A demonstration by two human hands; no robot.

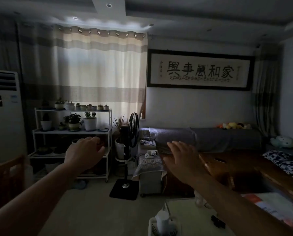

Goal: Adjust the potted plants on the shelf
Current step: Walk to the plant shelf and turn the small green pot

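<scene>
A white tiered shelf (72,132) stands before the curtained window across the dim room. Its top tier carries a row of several small potted plants (83,106). The middle tier holds three larger white pots (90,123) with leafy plants. Lower tiers are dark, and their pots are hard to make out. My left hand (83,153) is raised in the air in front of the shelf's lower part, fingers loosely curled, holding nothing. My right hand (182,156) is held out flat with fingers apart, over toward the sofa side. Both hands are well short of the shelf.
A black standing fan (131,133) and a floor plant stand right of the shelf. A tall air conditioner (3,114) is at left, a wooden chair at the lower left. A grey sofa (210,138), a wooden table and a glass table with clutter fill the right.
</scene>
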